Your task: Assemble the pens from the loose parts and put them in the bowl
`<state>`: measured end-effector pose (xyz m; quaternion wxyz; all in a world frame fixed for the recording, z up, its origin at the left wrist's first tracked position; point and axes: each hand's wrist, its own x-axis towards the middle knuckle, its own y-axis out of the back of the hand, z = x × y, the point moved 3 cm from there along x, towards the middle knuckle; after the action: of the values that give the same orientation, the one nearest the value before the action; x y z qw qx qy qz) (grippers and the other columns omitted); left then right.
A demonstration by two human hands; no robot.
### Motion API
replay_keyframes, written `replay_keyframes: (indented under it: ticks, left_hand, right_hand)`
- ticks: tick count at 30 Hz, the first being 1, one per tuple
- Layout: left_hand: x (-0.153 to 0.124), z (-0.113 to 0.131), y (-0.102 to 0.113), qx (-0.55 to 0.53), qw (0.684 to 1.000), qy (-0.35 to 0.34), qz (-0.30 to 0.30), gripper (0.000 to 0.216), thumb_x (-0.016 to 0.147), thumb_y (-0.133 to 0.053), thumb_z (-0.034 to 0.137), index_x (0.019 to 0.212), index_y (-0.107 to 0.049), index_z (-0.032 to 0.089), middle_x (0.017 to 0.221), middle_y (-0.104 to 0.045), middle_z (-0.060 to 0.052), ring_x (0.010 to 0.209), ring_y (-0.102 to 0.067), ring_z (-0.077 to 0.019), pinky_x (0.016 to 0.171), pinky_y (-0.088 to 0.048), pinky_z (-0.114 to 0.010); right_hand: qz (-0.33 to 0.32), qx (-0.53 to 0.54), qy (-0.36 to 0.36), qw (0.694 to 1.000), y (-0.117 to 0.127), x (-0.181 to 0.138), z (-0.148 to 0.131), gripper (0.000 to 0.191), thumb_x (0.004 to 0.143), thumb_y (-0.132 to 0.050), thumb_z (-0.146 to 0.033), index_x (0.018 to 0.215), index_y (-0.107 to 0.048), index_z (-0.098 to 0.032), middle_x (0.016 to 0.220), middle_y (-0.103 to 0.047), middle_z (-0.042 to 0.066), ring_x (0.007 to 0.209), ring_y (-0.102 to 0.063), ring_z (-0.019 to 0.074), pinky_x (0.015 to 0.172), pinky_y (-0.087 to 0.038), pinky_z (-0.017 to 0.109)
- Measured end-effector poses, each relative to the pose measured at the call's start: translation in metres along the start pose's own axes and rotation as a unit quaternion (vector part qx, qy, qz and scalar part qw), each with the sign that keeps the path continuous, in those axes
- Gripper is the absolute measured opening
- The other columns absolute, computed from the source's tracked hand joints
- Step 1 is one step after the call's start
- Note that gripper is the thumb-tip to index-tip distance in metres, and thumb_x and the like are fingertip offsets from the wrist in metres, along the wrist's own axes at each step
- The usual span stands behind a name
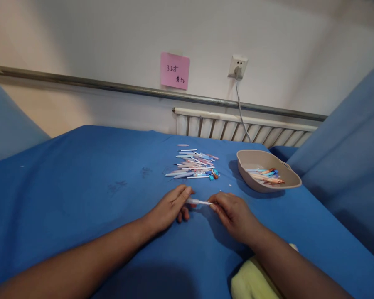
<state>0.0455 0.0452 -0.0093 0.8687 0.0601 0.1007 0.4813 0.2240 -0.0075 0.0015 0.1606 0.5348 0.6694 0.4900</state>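
Between finger and thumb, my left hand (pixel 174 204) grips a pale pen barrel (pixel 192 201), most of it hidden by the fingers. A thin white refill (pixel 205 203) runs from the barrel's end to my right hand (pixel 235 214). The right thumb and forefinger pinch its far end. Barrel and refill are in line, nearly level, just above the blue cloth. Beyond my hands lies a loose pile of pen parts (pixel 193 164), with slim pale barrels, thin white sticks and small blue and brown pieces at its right end.
A beige basin (pixel 258 154) holding several pens (pixel 268 178) stands at the right. Something soft and yellow (pixel 252 280) lies beneath my right forearm. Blue cloth (pixel 81 187) covers the table. Behind are a metal rail, a radiator (pixel 212 126) and a plugged-in cable (pixel 241 112).
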Motion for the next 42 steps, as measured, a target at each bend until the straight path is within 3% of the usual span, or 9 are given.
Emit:
replay_keyframes:
  ticks: [4, 12, 17, 20, 23, 27, 31, 37, 42]
  left_hand:
    - [0.001, -0.002, 0.0, 0.095, 0.994, 0.044, -0.036, 0.044, 0.083, -0.045, 0.057, 0.066, -0.051, 0.017, 0.046, -0.046, 0.006, 0.035, -0.038, -0.0075, 0.036, -0.028, -0.019]
    - [-0.001, 0.008, 0.003, 0.001, 1.0, -0.006, 0.004, 0.027, 0.064, -0.074, 0.032, 0.07, -0.053, 0.016, 0.055, -0.053, 0.006, 0.051, -0.048, -0.0089, 0.049, -0.036, -0.019]
    - [0.002, 0.004, 0.002, -0.113, 0.993, 0.015, -0.008, 0.039, 0.074, -0.064, 0.049, 0.095, -0.054, 0.017, 0.071, -0.061, 0.001, 0.054, -0.055, -0.0106, 0.05, -0.042, -0.022]
    - [0.004, -0.002, 0.001, -0.107, 0.992, 0.059, -0.021, 0.045, 0.082, -0.047, 0.06, 0.08, -0.055, 0.015, 0.061, -0.058, 0.001, 0.043, -0.049, -0.0093, 0.041, -0.036, -0.021]
    - [0.004, -0.002, 0.004, -0.066, 0.997, 0.043, -0.003, 0.035, 0.076, -0.062, 0.048, 0.066, -0.053, 0.015, 0.048, -0.048, 0.006, 0.039, -0.04, -0.0067, 0.04, -0.03, -0.019]
    - [0.002, 0.002, 0.006, -0.097, 0.995, -0.013, -0.01, 0.023, 0.062, -0.076, 0.023, 0.077, -0.061, 0.015, 0.076, -0.063, 0.0, 0.066, -0.057, -0.011, 0.058, -0.041, -0.02]
    - [0.002, 0.003, 0.004, -0.103, 0.994, 0.005, -0.033, 0.064, 0.061, -0.078, 0.027, 0.119, -0.052, 0.024, 0.11, -0.063, -0.007, 0.081, -0.062, -0.0167, 0.062, -0.046, -0.024]
    - [0.004, -0.002, 0.008, -0.034, 0.998, 0.056, 0.012, 0.037, 0.078, -0.06, 0.049, 0.068, -0.059, 0.014, 0.055, -0.057, 0.001, 0.043, -0.046, -0.0082, 0.043, -0.034, -0.02]
    - [0.002, 0.004, 0.009, -0.116, 0.993, 0.012, -0.008, 0.054, 0.059, -0.08, 0.026, 0.109, -0.059, 0.022, 0.106, -0.065, -0.006, 0.086, -0.061, -0.0172, 0.068, -0.046, -0.024]
  right_hand:
    - [-0.017, -0.043, 0.018, 0.999, -0.003, -0.001, -0.002, 0.016, 0.094, -0.041, -0.02, 0.097, -0.057, -0.02, 0.085, -0.065, 0.004, 0.079, -0.057, 0.0175, 0.072, -0.035, 0.03]
    - [-0.019, -0.003, 0.005, 1.0, -0.005, 0.002, -0.001, 0.014, 0.093, -0.043, -0.021, 0.096, -0.057, -0.02, 0.086, -0.066, 0.003, 0.078, -0.058, 0.0159, 0.073, -0.036, 0.028]
    - [0.027, 0.015, -0.016, 0.999, -0.003, 0.001, 0.004, 0.014, 0.094, -0.043, -0.022, 0.097, -0.056, -0.021, 0.088, -0.066, 0.002, 0.079, -0.058, 0.0159, 0.072, -0.037, 0.028]
    - [0.034, 0.003, -0.006, 0.999, -0.003, -0.001, 0.004, 0.014, 0.093, -0.043, -0.022, 0.098, -0.056, -0.021, 0.088, -0.065, 0.002, 0.079, -0.058, 0.0163, 0.073, -0.037, 0.029]
    - [0.035, -0.011, 0.002, 0.999, -0.003, -0.001, 0.003, 0.014, 0.093, -0.043, -0.021, 0.098, -0.056, -0.02, 0.088, -0.066, 0.003, 0.08, -0.058, 0.0166, 0.073, -0.037, 0.029]
    - [0.016, -0.012, 0.01, 1.0, -0.005, 0.0, 0.002, 0.014, 0.093, -0.044, -0.02, 0.098, -0.057, -0.021, 0.088, -0.066, 0.002, 0.079, -0.059, 0.0163, 0.073, -0.037, 0.029]
    - [0.03, -0.026, 0.011, 0.999, -0.003, 0.001, 0.003, 0.014, 0.093, -0.043, -0.019, 0.099, -0.056, -0.02, 0.088, -0.066, 0.003, 0.079, -0.059, 0.0167, 0.073, -0.036, 0.03]
    - [0.038, -0.055, 0.018, 0.998, 0.0, 0.001, 0.003, 0.015, 0.093, -0.042, -0.018, 0.099, -0.056, -0.019, 0.088, -0.065, 0.004, 0.08, -0.058, 0.0179, 0.073, -0.036, 0.031]
    - [0.038, -0.054, 0.02, 0.998, -0.001, 0.0, 0.002, 0.015, 0.093, -0.043, -0.018, 0.099, -0.056, -0.019, 0.087, -0.065, 0.004, 0.079, -0.058, 0.0174, 0.073, -0.036, 0.03]
